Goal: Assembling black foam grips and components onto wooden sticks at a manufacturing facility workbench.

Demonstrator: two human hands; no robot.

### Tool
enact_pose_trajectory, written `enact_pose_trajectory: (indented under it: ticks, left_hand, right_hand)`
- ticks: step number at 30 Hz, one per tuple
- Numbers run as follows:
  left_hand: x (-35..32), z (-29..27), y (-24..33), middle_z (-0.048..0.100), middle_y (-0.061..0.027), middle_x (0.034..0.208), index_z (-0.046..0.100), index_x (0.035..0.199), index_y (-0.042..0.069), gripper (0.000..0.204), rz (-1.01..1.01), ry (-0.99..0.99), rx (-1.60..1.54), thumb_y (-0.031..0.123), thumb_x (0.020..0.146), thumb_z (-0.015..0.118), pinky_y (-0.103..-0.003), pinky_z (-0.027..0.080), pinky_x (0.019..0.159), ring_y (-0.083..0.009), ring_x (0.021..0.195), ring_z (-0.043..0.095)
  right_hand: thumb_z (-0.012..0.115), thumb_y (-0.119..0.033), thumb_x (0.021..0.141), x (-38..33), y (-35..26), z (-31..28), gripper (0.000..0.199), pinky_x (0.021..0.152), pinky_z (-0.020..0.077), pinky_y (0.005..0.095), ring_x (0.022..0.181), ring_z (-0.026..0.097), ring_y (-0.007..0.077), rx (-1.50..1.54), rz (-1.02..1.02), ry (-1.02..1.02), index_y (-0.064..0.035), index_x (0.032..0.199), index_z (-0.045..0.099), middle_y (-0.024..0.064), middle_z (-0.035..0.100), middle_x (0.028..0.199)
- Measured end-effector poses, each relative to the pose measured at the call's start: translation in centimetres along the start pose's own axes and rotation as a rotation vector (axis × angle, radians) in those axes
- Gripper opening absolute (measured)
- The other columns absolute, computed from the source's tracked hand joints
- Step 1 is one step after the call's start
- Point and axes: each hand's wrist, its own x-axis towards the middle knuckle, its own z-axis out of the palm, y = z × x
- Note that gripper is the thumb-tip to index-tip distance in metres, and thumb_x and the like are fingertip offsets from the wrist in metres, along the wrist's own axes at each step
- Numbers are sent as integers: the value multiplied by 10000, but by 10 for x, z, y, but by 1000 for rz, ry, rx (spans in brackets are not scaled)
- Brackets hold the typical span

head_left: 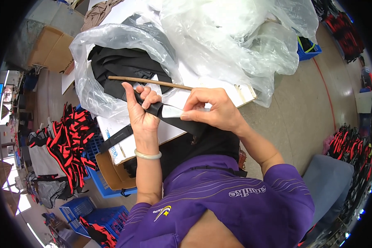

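My left hand [143, 113] is closed around one end of a black fabric strip [182, 123], with the thumb raised. The other end of the strip is pinched between the thumb and fingers of my right hand [215, 108]. A pale area [171, 111] shows at the strip's upper side; I cannot tell whether it is a lining or the table behind. A thin wooden stick [149, 80] also sits in my right hand and points left above my left fingers. Behind it, black fabric pieces [120, 62] lie in an opened clear plastic bag [111, 35].
The bag rests on a white table [165, 134], beside more crumpled clear plastic [235, 45]. A black strap [115, 138] crosses the table's near left corner. Blue crates [111, 219], a cardboard box [113, 171] and piles of black-and-red straps [68, 144] stand to the left.
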Motion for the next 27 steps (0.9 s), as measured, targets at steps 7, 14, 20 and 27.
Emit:
enact_pose_trajectory:
  ticks: [7, 14, 20, 27]
  left_hand:
    - [-2, -2, -2, 382, -6, 567, 542, 702, 54, 417, -73, 33, -46, 434, 795, 686, -244, 383, 481, -104, 430, 338]
    - [-8, 5, -12, 398, -12, 578, 541, 713, 61, 445, 117, 84, 55, 483, 830, 623, -269, 407, 534, -127, 478, 374]
    - [-2, 0, -18, 405, -17, 569, 547, 695, 65, 442, 47, -14, -14, 476, 844, 611, -255, 380, 485, -111, 451, 353]
    - [4, -2, 9, 376, -11, 574, 532, 712, 57, 426, 102, 15, -125, 452, 827, 646, -251, 352, 483, -114, 448, 338]
  right_hand:
    - [740, -79, 708, 4, 8, 9, 146, 526, 440, 275, 590, 572, 158, -233, -110, -22, -14, 723, 610, 58, 603, 674]
    - [702, -128, 689, 5, 3, 28, 169, 476, 427, 331, 537, 555, 230, -620, -268, 86, -59, 680, 548, 58, 553, 641]
    - [716, -104, 680, 11, 6, 37, 178, 513, 452, 330, 585, 579, 229, -555, -204, 74, -44, 749, 563, 69, 571, 683]
    - [739, -101, 688, 2, -9, 19, 247, 620, 489, 344, 709, 594, 261, -634, -236, -8, -18, 859, 582, 101, 577, 828]
